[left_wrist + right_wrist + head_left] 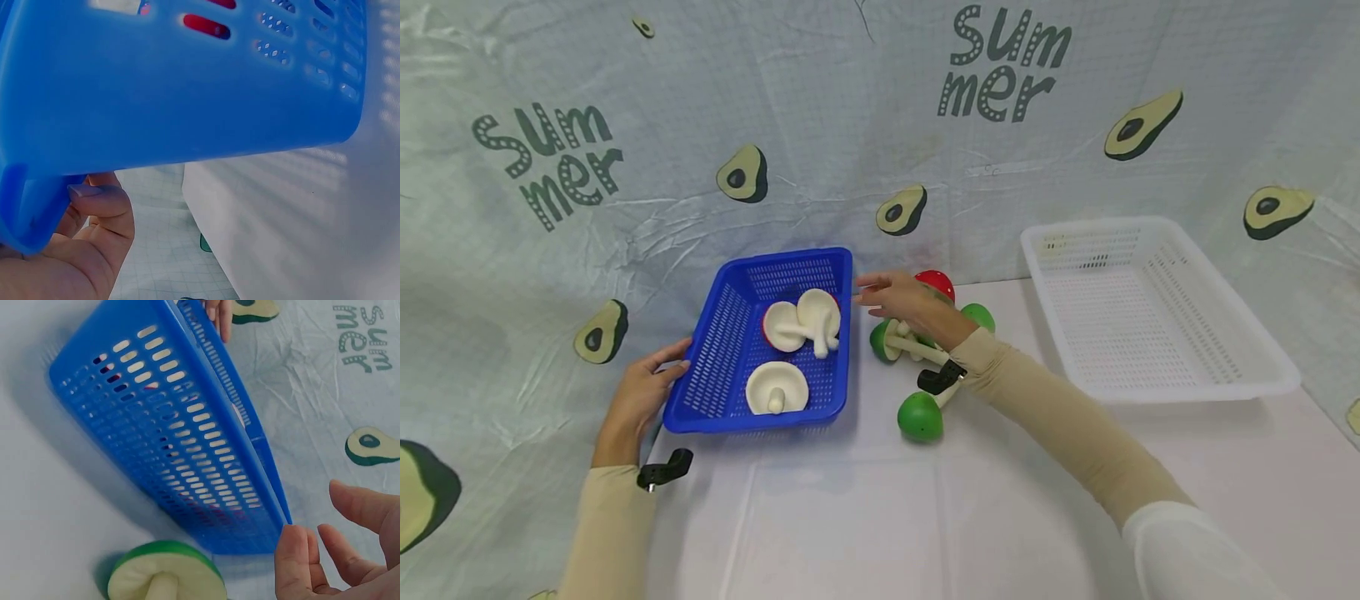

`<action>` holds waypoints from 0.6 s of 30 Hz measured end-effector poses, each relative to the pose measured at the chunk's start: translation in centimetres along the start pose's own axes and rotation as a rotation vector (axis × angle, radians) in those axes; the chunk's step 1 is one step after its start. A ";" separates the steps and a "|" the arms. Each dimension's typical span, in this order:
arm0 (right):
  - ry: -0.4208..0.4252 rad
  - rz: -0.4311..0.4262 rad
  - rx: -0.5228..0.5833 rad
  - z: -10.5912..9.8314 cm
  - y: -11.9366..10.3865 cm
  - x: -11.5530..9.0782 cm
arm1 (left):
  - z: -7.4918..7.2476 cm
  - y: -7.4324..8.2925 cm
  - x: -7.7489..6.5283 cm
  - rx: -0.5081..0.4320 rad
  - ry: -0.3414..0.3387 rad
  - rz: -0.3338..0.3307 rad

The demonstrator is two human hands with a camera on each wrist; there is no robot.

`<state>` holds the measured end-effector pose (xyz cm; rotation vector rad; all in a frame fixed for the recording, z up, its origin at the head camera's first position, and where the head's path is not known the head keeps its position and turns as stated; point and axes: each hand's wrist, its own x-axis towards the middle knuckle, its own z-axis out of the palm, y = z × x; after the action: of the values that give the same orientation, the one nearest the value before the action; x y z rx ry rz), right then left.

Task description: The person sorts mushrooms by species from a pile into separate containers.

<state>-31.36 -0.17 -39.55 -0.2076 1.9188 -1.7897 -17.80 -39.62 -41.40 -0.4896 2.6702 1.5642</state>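
Note:
My left hand [640,396] grips the left rim of a blue plastic basket [752,424]; its thumb curls at the rim's edge in the left wrist view. Inside the basket lie 3 toy mushrooms, pale undersides up: a pair [817,315] with red showing at the cap edges, and a single one [763,387] near the front. My right hand [906,300] hovers over the basket's right side, its spread fingertips [292,550] right at the rim and nothing held. Below and beside it are several green-capped toy mushrooms [921,417] and a red one with white dots [938,285].
A white plastic basket [1157,392] stands on the right of the white table [827,517]. Behind the table hangs a pale cloth [820,125] printed with avocados and lettering. The blue basket sits near the table's left edge.

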 end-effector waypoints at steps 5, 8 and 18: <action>0.001 -0.010 -0.014 -1.9 0.4 -1.3 | 0.0 0.1 -0.1 -0.008 -0.005 0.013; 0.025 0.018 0.003 -2.8 0.7 -1.7 | 0.0 0.2 -0.1 -0.001 -0.003 0.008; 0.003 0.124 0.000 -4.3 1.1 -3.2 | 0.1 0.3 -0.1 0.025 -0.001 -0.019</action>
<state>-30.30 5.16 -39.81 -0.0840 1.8911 -1.7103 -17.80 -39.40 -41.21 -0.5121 2.6728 1.5240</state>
